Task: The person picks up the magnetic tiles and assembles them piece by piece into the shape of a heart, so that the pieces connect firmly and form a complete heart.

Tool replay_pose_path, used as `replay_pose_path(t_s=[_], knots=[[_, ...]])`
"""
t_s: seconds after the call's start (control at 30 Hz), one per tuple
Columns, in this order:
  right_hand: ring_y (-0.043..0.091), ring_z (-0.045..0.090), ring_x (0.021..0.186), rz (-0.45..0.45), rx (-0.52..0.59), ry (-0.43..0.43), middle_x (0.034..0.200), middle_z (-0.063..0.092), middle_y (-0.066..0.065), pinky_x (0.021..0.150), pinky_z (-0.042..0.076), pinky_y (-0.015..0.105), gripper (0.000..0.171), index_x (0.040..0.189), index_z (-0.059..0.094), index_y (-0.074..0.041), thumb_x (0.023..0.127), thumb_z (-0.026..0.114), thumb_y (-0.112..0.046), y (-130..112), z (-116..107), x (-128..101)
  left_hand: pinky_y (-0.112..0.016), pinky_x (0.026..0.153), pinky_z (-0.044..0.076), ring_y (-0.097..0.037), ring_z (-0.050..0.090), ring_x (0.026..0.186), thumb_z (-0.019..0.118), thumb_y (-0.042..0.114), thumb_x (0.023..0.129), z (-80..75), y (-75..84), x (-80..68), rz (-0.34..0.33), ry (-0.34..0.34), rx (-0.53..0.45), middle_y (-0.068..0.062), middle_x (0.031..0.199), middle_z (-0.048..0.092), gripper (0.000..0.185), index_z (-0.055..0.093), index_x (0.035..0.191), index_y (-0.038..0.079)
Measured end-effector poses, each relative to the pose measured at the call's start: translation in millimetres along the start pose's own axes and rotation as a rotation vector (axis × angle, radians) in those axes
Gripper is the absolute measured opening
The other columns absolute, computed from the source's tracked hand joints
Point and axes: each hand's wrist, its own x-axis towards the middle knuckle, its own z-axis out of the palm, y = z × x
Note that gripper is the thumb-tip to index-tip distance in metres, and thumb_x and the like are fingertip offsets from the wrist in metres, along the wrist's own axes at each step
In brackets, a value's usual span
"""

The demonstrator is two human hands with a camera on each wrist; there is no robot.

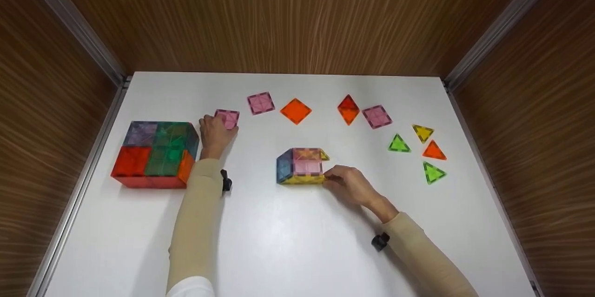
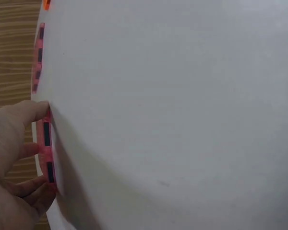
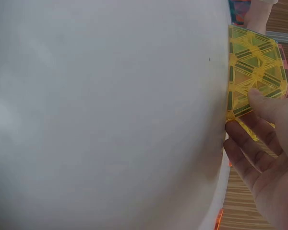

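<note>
My left hand [image 1: 215, 136] holds a pink square magnetic tile [image 1: 230, 119] at the back left. In the left wrist view, the thumb is at one end of that tile and fingers are at the other. My right hand [image 1: 352, 185] pinches the right end of a small magnetic tile structure [image 1: 307, 167] at the middle of the table. It has a pink top, a blue left end and a yellow front side. The right wrist view shows the thumb over the yellow side [image 3: 254, 60], with fingers around its edge. A yellow triangle [image 1: 324, 155] juts out at the structure's back right.
A large multicoloured tile block [image 1: 162, 148] stands left of the left forearm. Along the back lie a pink square [image 1: 261, 103], an orange square [image 1: 296, 111], a red-orange diamond [image 1: 348, 109] and another pink square [image 1: 377, 116]. Several triangles [image 1: 434, 150] lie at right. Wooden walls [image 1: 279, 18] border the table.
</note>
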Motion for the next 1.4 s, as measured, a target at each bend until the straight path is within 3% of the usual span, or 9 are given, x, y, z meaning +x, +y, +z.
replay_pose_path(t_s=[0.13,0.23,0.47,0.67,0.87,1.03,1.17,1.27,1.4], knots=[[0.022,0.075,0.101,-0.010,0.006,-0.009,0.110,0.079,0.009,0.089,0.063,0.040,0.018,0.116,0.077,-0.007,0.098,0.074,-0.009,0,-1,0,-0.053,0.101,0.043,-0.043,0.050,0.118,0.079,0.029,0.090,-5.3,0.7,-11.0,0.013,-0.004,-0.088,-0.029,0.120,0.064,0.049,0.071,0.126,-0.002],[0.022,0.075,0.101,-0.021,0.001,-0.010,0.110,0.079,0.009,0.089,0.063,0.040,0.020,0.116,0.077,-0.007,0.097,0.076,-0.013,0,-3,-1,-0.052,0.098,0.044,-0.041,0.052,0.115,0.080,0.029,0.088,-6.9,7.4,-22.9,0.061,0.004,-0.152,-0.028,0.119,0.066,0.049,0.073,0.126,-0.001],[0.025,0.074,0.104,-0.029,0.006,0.043,0.116,0.077,0.009,0.092,0.062,0.046,0.030,0.121,0.075,-0.007,0.097,0.078,-0.026,-4,-18,-3,-0.052,0.110,0.049,-0.037,0.051,0.126,0.086,0.029,0.084,-12.6,39.4,-68.2,0.192,-0.073,-0.252,-0.022,0.136,0.061,0.053,0.073,0.130,0.005],[0.039,0.071,0.105,-0.086,0.043,0.120,0.121,0.073,0.019,0.091,0.061,0.057,0.040,0.126,0.071,-0.002,0.094,0.081,-0.024,-18,-41,6,-0.052,0.113,0.051,-0.033,0.051,0.132,0.087,0.024,0.081,-11.2,71.4,-108.9,0.408,-0.180,-0.274,-0.015,0.141,0.059,0.054,0.073,0.131,0.009],[0.031,0.067,0.116,-0.136,0.006,0.087,0.132,0.070,0.010,0.096,0.061,0.054,0.059,0.137,0.066,-0.010,0.088,0.087,-0.035,-37,-50,17,-0.054,0.112,0.052,-0.032,0.051,0.132,0.090,0.024,0.078,-7.6,96.7,-136.9,0.650,-0.265,-0.251,-0.013,0.143,0.060,0.058,0.074,0.133,0.013],[0.029,0.061,0.131,-0.160,-0.075,-0.016,0.145,0.063,0.006,0.108,0.056,0.055,0.082,0.150,0.059,-0.015,0.081,0.091,-0.046,-48,-50,21,-0.049,0.110,0.054,-0.030,0.053,0.131,0.088,0.024,0.078,-3.7,109.1,-148.2,0.809,-0.333,-0.250,-0.010,0.146,0.061,0.055,0.075,0.130,0.012],[0.027,0.062,0.128,-0.171,-0.140,-0.043,0.141,0.063,0.006,0.107,0.057,0.053,0.089,0.151,0.058,-0.015,0.077,0.094,-0.047,-51,-49,22,-0.046,0.110,0.055,-0.029,0.052,0.134,0.084,0.024,0.080,0.8,112.8,-151.4,0.902,-0.345,-0.247,-0.009,0.153,0.058,0.050,0.076,0.126,0.009],[0.026,0.063,0.124,-0.184,-0.149,-0.029,0.136,0.065,0.005,0.106,0.057,0.052,0.087,0.149,0.060,-0.014,0.075,0.095,-0.045,-49,-48,21,-0.046,0.112,0.054,-0.030,0.052,0.137,0.084,0.027,0.083,4.4,112.1,-151.3,0.923,-0.344,-0.252,-0.011,0.154,0.057,0.051,0.074,0.130,0.008],[0.027,0.063,0.122,-0.163,-0.101,-0.011,0.133,0.065,0.006,0.104,0.058,0.054,0.086,0.148,0.061,-0.013,0.076,0.094,-0.046,-42,-48,16,-0.048,0.114,0.053,-0.029,0.053,0.137,0.087,0.038,0.086,5.9,107.0,-151.6,0.885,-0.332,-0.290,-0.009,0.151,0.058,0.063,0.068,0.140,0.011]])
